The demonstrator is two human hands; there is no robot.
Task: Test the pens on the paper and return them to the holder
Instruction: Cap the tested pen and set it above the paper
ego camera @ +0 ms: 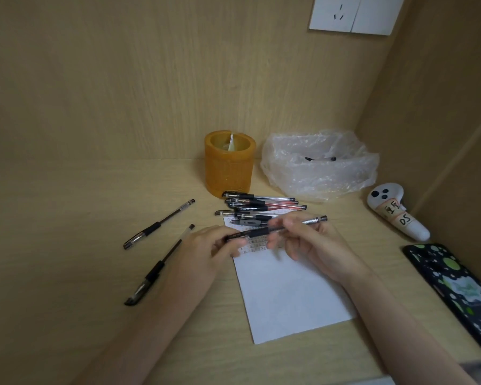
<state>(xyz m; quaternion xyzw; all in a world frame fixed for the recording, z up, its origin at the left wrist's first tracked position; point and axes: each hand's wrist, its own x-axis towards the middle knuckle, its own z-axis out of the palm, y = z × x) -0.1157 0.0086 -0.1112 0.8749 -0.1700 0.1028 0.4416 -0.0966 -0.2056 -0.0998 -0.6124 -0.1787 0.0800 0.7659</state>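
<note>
Both hands hold one black gel pen (261, 232) level above the top of the white paper (289, 295). My left hand (214, 245) grips its capped left end. My right hand (306, 243) pinches the barrel, and the pen's tail sticks out to the right. The paper's upper edge bears small scribbles. Several pens (258, 208) lie piled just beyond the paper, in front of the orange cylindrical holder (228, 168). Two more black pens (159, 225) (159, 266) lie slanted on the desk to the left.
A crumpled clear plastic bag (320, 165) with something dark inside sits right of the holder. A white handheld controller (397, 212) lies at the far right, and a black spotted phone case (456, 284) near the right edge. Wooden walls close the back and right.
</note>
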